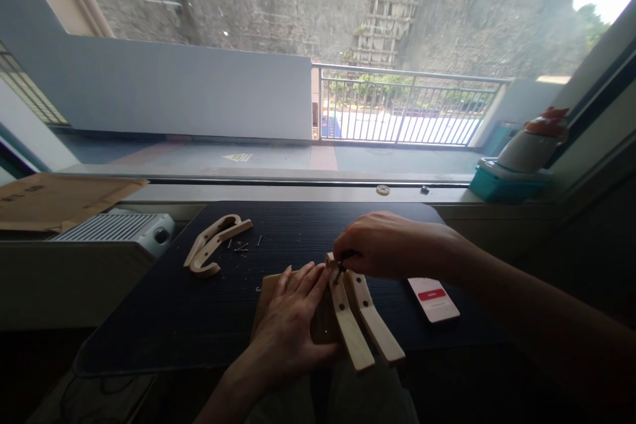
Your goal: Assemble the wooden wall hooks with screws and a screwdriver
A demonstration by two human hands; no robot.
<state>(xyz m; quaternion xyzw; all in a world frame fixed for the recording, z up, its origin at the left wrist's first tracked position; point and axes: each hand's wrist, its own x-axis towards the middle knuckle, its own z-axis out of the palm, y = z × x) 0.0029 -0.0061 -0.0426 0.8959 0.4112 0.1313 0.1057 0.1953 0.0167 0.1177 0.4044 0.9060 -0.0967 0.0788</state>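
Wooden strips (pixel 354 336) pass table (pixel 163 318) edge; room leftward. Left hand (pixel 293 313) spread on board (pixel 322 326); right hand (pixel 376 244) pinches dark tool (pixel 342 264).

On my feed the right hand (pixel 370 245) covers most of the dark tool (pixel 342 266), and the left hand (pixel 293 315) hides part of the brown board (pixel 322 326). I can't read the small print on the phone (pixel 433 305); the left edge crops the cardboard (pixel 69 202).
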